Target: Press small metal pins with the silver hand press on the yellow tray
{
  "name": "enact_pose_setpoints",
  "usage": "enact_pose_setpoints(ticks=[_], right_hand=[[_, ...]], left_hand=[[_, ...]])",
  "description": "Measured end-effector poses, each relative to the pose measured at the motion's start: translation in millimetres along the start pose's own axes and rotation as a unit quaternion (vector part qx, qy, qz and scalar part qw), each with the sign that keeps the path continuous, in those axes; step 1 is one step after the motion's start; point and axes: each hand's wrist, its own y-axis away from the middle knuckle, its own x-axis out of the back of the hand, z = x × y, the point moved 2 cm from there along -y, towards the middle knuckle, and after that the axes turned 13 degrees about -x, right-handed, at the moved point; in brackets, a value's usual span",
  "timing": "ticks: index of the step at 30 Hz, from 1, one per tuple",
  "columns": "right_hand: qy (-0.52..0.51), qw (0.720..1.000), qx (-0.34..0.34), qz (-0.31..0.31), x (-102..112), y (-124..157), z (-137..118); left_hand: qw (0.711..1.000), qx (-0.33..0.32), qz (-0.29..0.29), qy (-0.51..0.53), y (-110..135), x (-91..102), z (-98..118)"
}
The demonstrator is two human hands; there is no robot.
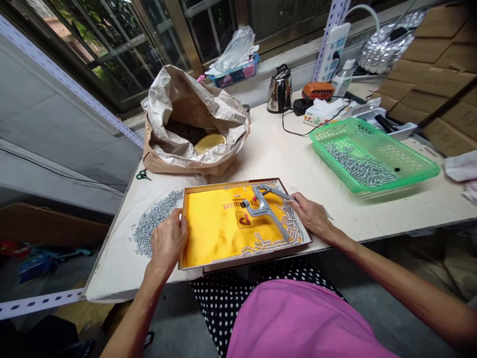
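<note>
A shallow rectangular tray (208,190) with a yellow lining sits near the table's front edge. My left hand (168,237) is closed on its left rim. On the right rim my right hand (307,213) is closed, its thumb beside one handle of a pair of grey metal hand pliers (264,208); whether it also grips that handle I cannot tell. The pliers lie open across the tray. Small silver ridged rods (292,223) gather along the tray's right and front sides. A loose pile of similar silver pieces (154,221) lies beside my left hand.
A paper-covered sack (194,161) with dark contents and a yellow dish (210,143) stands behind the tray. To the right is a green basket (421,166) with silver pieces. Further back stand a kettle (280,92) and a tissue box (324,112). Small scissors (143,174) lie left.
</note>
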Motion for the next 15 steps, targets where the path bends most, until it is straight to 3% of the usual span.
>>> enact_pose_setpoints(ticks=[5, 15], right_hand=[[0.003, 1.000, 0.010, -0.004, 0.5, 0.5, -1.2], [0.030, 1.000, 0.006, 0.000, 0.0, 1.3, -1.8]], left_hand=[[1.000, -0.004, 0.023, -0.007, -5.0, 12.9, -0.1], [1.000, -0.007, 0.005, -0.017, -12.0, 25.7, 3.3]])
